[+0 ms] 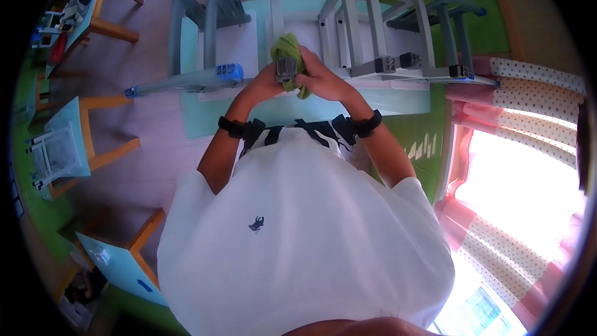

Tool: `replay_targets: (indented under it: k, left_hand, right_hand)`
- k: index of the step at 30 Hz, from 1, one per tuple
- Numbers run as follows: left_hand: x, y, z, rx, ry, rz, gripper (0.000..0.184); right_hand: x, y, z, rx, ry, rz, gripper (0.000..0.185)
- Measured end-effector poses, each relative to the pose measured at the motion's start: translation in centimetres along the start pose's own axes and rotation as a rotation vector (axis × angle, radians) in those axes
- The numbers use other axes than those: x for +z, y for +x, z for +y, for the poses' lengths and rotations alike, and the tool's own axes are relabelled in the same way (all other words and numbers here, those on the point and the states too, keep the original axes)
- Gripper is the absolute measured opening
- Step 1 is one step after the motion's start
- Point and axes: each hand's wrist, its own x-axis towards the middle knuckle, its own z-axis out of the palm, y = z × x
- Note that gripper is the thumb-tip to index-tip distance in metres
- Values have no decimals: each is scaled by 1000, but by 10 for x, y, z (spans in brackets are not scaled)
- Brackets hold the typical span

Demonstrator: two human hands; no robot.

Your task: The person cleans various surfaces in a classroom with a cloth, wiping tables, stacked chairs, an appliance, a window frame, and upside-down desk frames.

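A green cloth (287,45) is wrapped round the capped end of an upturned stool leg (277,3). The grey cap (285,70) on that leg faces up towards me. From the left side, my left hand (266,84) closes on the leg end, its fingers partly hidden behind the cap and cloth. My right hand (323,78) presses the cloth from the other side, thumb bent across towards the cap. Upturned white-framed stools (348,25) stand on a pale blue table (298,111), beside a grey stool frame (177,37) with blue caps.
More light blue tables with wooden legs stand at the left, one bearing a white-framed stool (55,154). A red object (58,48) hangs at the far left table. Dotted curtains (535,87) and a bright window (522,162) are at the right. Black bands circle both my wrists.
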Motion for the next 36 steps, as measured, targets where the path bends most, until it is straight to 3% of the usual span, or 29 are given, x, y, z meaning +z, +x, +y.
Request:
replay_targets:
  k: [1, 2, 4, 8, 9, 10, 14, 17, 21, 24, 27, 29, 31, 32, 34, 36]
  left_hand:
    - [1, 0, -3, -7, -8, -2, 53]
    - [1, 1, -4, 7, 71, 3, 53]
    - [-4, 4, -1, 13, 160, -20, 54]
    - [1, 6, -16, -80, 157, -14, 59]
    - [-1, 11, -21, -62, 139, -2, 61]
    - [0, 14, -30, 3, 203, 40, 49]
    - [1, 18, -44, 69, 152, 70, 46]
    - [0, 23, -50, 62, 183, 47, 78]
    - [2, 27, -74, 39, 197, 43, 97]
    - [3, 27, -76, 159, 69, 83, 114]
    - [2, 19, -61, 78, 293, 136, 106]
    - [4, 21, -63, 124, 49, 63, 96]
    - [9, 9, -21, 139, -6, 10, 74]
    - [9, 14, -27, 159, -4, 0, 74]
    - [4, 24, -46, 328, 213, -40, 61]
    - [1, 28, -49, 276, 279, -60, 55]
  right_hand:
    - [2, -4, -2, -22, -205, -19, 61]
    - [3, -8, 1, -16, -202, -17, 61]
    - [3, -15, 8, -168, -647, 59, 58]
    - [-7, -37, 15, -17, -963, 115, 45]
    - [-7, -39, 17, -3, -965, 122, 45]
    - [-6, -38, 19, 13, -1000, 125, 41]
    - [10, -25, 13, -43, -1026, 143, 31]
    - [32, -12, 17, -72, -1098, 137, 33]
    - [25, -27, 3, -57, -1153, 108, 33]
    - [11, -45, 4, -84, -1193, 157, 37]
    - [12, -62, -8, 11, -1182, 103, 52]
    - [14, -76, -7, 16, -1180, 89, 57]
    - [19, -89, -19, -16, -1169, 61, 56]
    - [25, -94, -23, -8, -1129, 36, 57]
    - [30, -92, -35, -48, -1061, 54, 58]
    - [30, -80, -39, -96, -1060, 85, 57]
